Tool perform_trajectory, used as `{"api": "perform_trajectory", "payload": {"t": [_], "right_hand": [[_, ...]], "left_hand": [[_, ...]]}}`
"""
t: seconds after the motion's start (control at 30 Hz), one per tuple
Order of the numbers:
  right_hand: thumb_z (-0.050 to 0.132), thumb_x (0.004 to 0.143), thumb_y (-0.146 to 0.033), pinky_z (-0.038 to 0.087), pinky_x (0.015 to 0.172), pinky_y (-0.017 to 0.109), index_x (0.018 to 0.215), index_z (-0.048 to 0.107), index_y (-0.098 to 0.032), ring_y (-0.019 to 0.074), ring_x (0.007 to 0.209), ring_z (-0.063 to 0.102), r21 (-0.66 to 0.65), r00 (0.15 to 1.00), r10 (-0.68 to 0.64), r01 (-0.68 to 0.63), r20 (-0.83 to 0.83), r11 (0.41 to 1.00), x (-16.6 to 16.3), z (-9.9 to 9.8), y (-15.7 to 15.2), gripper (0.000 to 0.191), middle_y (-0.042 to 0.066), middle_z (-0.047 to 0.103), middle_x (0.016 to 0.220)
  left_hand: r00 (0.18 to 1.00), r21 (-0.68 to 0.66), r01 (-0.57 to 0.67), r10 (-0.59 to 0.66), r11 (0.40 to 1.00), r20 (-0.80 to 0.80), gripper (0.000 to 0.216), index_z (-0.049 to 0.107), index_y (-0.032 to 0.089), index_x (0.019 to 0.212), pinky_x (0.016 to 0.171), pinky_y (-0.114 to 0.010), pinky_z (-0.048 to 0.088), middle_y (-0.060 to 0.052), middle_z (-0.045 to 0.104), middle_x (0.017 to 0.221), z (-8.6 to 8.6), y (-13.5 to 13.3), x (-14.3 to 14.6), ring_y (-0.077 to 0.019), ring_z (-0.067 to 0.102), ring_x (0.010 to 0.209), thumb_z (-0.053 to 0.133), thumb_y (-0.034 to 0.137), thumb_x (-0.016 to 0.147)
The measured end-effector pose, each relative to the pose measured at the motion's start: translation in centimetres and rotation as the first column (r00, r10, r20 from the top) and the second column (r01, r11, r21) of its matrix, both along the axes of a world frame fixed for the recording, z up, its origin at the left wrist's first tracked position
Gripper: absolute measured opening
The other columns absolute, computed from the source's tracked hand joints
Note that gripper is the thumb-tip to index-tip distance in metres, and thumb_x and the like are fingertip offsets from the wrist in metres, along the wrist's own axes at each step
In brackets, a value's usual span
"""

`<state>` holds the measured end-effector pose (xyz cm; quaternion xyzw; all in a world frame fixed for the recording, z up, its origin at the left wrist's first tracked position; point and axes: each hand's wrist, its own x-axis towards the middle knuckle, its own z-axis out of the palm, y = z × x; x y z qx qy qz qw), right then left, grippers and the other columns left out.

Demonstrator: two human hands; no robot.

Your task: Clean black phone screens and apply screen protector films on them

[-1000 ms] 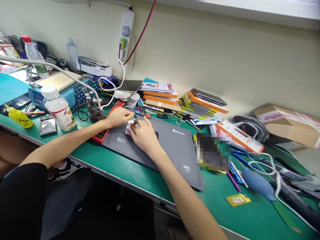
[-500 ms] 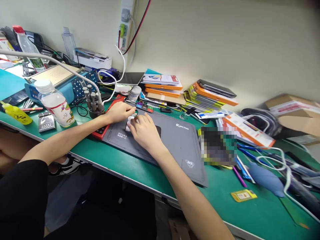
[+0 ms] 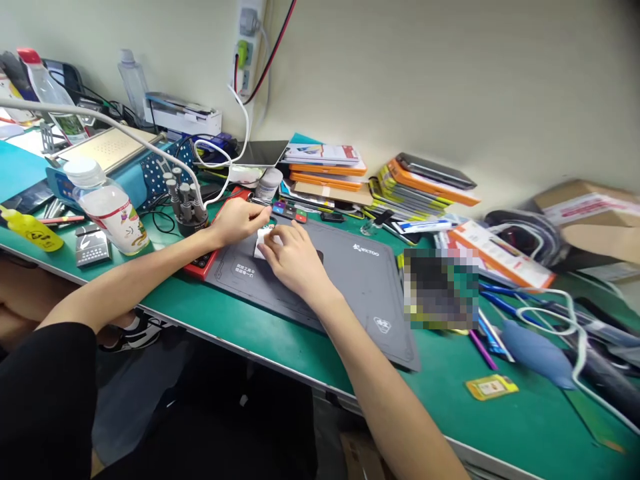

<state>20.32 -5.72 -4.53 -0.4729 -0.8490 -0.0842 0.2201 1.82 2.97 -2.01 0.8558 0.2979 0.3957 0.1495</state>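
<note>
My left hand [image 3: 241, 220] is over the left part of the grey work mat [image 3: 350, 293], its thumb and fingers pressed together. What it pinches, if anything, is too small to make out. Close beside it, my right hand [image 3: 300, 259] has its fingers bent around a small white piece [image 3: 260, 243], perhaps paper or tissue. A bit of green and white print shows between the two hands. Under the right hand, the edge of a dark flat object [image 3: 320, 255] peeks out on the mat; most of it is hidden.
A red device [image 3: 200, 265] and a screwdriver holder [image 3: 187, 210] flank the mat's left end. Left of them stands a clear bottle [image 3: 117, 220]. Stacked orange boxes [image 3: 330, 177] line the wall. On the right lie a blue air blower [image 3: 535, 350] and a yellow packet [image 3: 493, 387].
The fingers of my right hand have shifted slightly, and more of the white piece shows. My left hand stays nearly in place. The camera view has turned a little.
</note>
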Motion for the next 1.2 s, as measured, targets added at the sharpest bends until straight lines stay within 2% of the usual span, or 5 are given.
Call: {"api": "perform_trajectory", "payload": {"t": [0.17, 0.33, 0.57, 0.8, 1.2], "right_hand": [[0.045, 0.113, -0.035, 0.043, 0.127, 0.052, 0.115, 0.079, -0.015, 0.0285, 0.119, 0.069, 0.052, 0.992, 0.114, -0.117, 0.048, 0.992, -0.1, 0.1, -2.8, 0.039, 0.014, 0.076, 0.113], [0.048, 0.112, -0.033, 0.045, 0.125, 0.056, 0.129, 0.076, -0.014, 0.0316, 0.129, 0.066, 0.045, 0.986, 0.129, -0.134, 0.108, 0.99, 0.6, -0.4, -4.8, 0.037, 0.016, 0.075, 0.123], [0.045, 0.113, -0.034, 0.039, 0.128, 0.056, 0.131, 0.075, -0.016, 0.0295, 0.126, 0.065, -0.002, 0.987, 0.125, -0.126, 0.103, 0.992, 0.5, -0.4, -1.8, 0.039, 0.015, 0.074, 0.125], [0.046, 0.112, -0.036, 0.037, 0.129, 0.056, 0.115, 0.079, -0.018, 0.0285, 0.121, 0.066, -0.022, 0.997, 0.061, -0.06, 0.05, 0.998, 0.1, 0.1, 0.7, 0.038, 0.014, 0.074, 0.119], [0.045, 0.113, -0.032, 0.043, 0.125, 0.058, 0.127, 0.076, -0.017, 0.0301, 0.128, 0.067, 0.013, 0.999, -0.009, 0.009, -0.035, 1.0, 9.2, -1.1, -4.9, 0.038, 0.013, 0.077, 0.12]], "left_hand": [[0.994, 0.177, -0.019, 0.0, 0.984, 0.108, 0.053, 0.034, 0.019, 0.054, 0.053, -0.029, 0.023, 0.005, 0.032, 0.049, -0.3, -0.2, -0.5, -0.0083, 0.03, 0.047, 0.046, 0.037, 0.103], [0.996, 0.2, -0.038, 0.021, 0.979, 0.087, 0.053, 0.047, 0.018, 0.054, 0.054, -0.028, 0.026, 0.003, 0.047, 0.048, -0.6, -0.1, -0.5, -0.0087, 0.039, 0.047, 0.046, 0.035, 0.104], [0.999, 0.226, -0.021, 0.013, 0.974, 0.037, 0.052, 0.051, 0.018, 0.054, 0.055, -0.028, 0.027, 0.002, 0.055, 0.051, -0.7, 0.1, -0.6, -0.0088, 0.043, 0.048, 0.046, 0.034, 0.104], [0.998, 0.242, -0.057, 0.05, 0.969, 0.038, 0.054, 0.04, 0.018, 0.052, 0.052, -0.029, 0.022, 0.004, 0.04, 0.046, -0.5, 0.4, -0.7, -0.008, 0.034, 0.046, 0.047, 0.035, 0.103], [1.0, 0.2, -0.02, 0.019, 0.98, 0.008, 0.052, 0.04, 0.019, 0.053, 0.052, -0.029, 0.023, 0.004, 0.04, 0.047, -0.3, 0.4, -0.5, -0.0088, 0.035, 0.045, 0.047, 0.034, 0.103]]}}
